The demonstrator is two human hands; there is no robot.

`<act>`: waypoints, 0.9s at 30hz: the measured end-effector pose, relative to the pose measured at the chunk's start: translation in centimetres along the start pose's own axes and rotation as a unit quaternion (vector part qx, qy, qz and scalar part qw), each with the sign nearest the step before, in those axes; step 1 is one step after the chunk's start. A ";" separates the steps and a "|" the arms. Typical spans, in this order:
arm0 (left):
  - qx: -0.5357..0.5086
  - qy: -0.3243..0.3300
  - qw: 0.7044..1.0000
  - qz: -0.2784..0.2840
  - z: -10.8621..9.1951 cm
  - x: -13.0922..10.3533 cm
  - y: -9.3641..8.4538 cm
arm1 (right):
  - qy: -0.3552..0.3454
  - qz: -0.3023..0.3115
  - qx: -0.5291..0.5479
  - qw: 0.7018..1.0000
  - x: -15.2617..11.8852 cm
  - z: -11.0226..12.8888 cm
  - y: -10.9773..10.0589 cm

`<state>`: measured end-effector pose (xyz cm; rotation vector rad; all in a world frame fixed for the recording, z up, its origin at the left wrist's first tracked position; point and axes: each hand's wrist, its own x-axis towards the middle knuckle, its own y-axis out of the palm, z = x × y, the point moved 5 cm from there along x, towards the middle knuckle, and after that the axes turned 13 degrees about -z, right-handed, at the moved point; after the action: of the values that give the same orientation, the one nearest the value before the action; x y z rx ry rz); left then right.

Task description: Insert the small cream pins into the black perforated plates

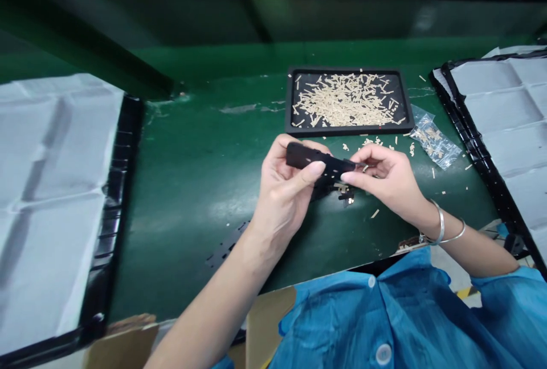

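My left hand (284,184) is closed round a black, flat, elongated plastic part (305,157), with the thumb pressed on its near face. Several small pale spots show toward the part's right end. My right hand (387,178) pinches that right end between thumb and fingers. A thin dark sliver shows between these fingers, and I cannot make out whether it belongs to the part. Below the held part, small black pieces (345,196) and pale bits lie on the green tabletop (192,187), partly hidden by my hands.
Behind my hands stands a black tray (350,130) heaped with small pale strips (342,101). A clear plastic bag (436,138) lies to its right, among loose strips. White-covered, black-edged panels (55,198) flank both sides. Thin dark pieces (226,246) lie beside my left forearm.
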<state>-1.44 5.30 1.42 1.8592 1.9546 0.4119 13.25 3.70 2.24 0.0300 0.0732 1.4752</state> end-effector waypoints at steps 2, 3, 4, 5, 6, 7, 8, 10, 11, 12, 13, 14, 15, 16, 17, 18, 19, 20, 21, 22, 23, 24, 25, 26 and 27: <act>0.018 0.011 0.999 0.031 0.0 -0.1 0.4 | -0.051 -0.044 -0.010 0.998 0.3 0.5 -0.9; 0.032 0.015 0.998 0.048 0.1 -0.2 0.6 | -0.077 -0.056 -0.017 0.995 0.5 0.9 -1.4; 0.048 0.017 0.997 0.066 0.1 -0.3 0.8 | -0.102 -0.060 -0.027 0.993 0.7 1.3 -1.7; 0.059 0.016 0.995 0.084 0.1 -0.4 0.9 | -0.126 -0.056 -0.039 0.990 0.8 1.7 -2.0; 0.065 0.011 0.992 0.103 0.1 -0.5 1.1 | -0.149 -0.045 -0.054 0.986 1.0 2.2 -2.2; 0.066 -0.001 0.990 0.121 0.2 -0.7 1.3 | -0.166 -0.027 -0.069 0.983 1.0 2.5 -2.3; 0.064 -0.019 0.988 0.138 0.3 -0.8 1.4 | -0.180 -0.007 -0.085 0.980 1.1 2.8 -2.2; 0.058 -0.062 0.982 0.170 0.8 -1.0 1.7 | -0.196 0.033 -0.116 0.973 1.0 3.0 -2.0; 0.059 -0.081 0.978 0.184 1.0 -1.1 1.8 | -0.201 0.048 -0.133 0.969 1.0 3.0 -1.8; 0.060 -0.093 0.974 0.195 1.3 -1.2 1.8 | -0.205 0.057 -0.148 0.966 0.9 3.0 -1.7; 0.062 -0.098 0.972 0.203 1.5 -1.3 1.9 | -0.210 0.061 -0.159 0.963 0.8 2.9 -1.5; 0.065 -0.096 0.972 0.204 1.7 -1.3 1.8 | -0.215 0.060 -0.165 0.961 0.7 2.8 -1.5; 0.071 -0.086 0.974 0.196 1.7 -1.2 1.7 | -0.219 0.054 -0.165 0.960 0.7 2.8 -1.4; 0.082 -0.068 0.978 0.180 1.7 -1.1 1.6 | -0.222 0.046 -0.160 0.961 0.6 2.9 -1.4; 0.096 -0.045 0.981 0.162 1.6 -1.0 1.4 | -0.224 0.036 -0.152 0.962 0.5 3.0 -1.4; 0.115 -0.020 0.983 0.144 1.4 -0.9 1.3 | -0.223 0.029 -0.142 0.964 0.4 3.1 -1.5; 0.135 0.004 0.982 0.130 1.2 -0.9 1.2 | -0.222 0.024 -0.132 0.966 0.3 3.2 -1.5; 0.152 0.024 0.981 0.120 1.0 -0.9 1.2 | -0.220 0.022 -0.125 0.967 0.2 3.2 -1.4; 0.167 0.037 0.978 0.115 0.8 -0.9 1.2 | -0.216 0.020 -0.123 0.968 0.1 3.3 -1.4; 0.178 0.044 0.976 0.115 0.7 -0.9 1.3 | -0.211 0.018 -0.124 0.969 0.0 3.3 -1.4; 0.188 0.047 0.974 0.116 0.6 -0.9 1.3 | -0.206 0.015 -0.128 0.970 0.0 3.3 -1.3; 0.196 0.049 0.972 0.116 0.5 -0.9 1.4 | -0.201 0.011 -0.132 0.971 -0.1 3.3 -1.3; 0.203 0.049 0.971 0.116 0.5 -0.9 1.4 | -0.196 0.007 -0.137 0.971 -0.1 3.2 -1.3; 0.209 0.047 0.970 0.117 0.6 -0.9 1.4 | -0.192 0.004 -0.139 0.972 -0.1 3.2 -1.3; 0.213 0.045 0.969 0.117 0.6 -0.9 1.4 | -0.188 0.002 -0.138 0.973 -0.1 3.1 -1.2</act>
<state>0.13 4.42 1.65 2.3920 2.0068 0.1502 14.69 3.59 5.27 0.0830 -0.4386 1.4490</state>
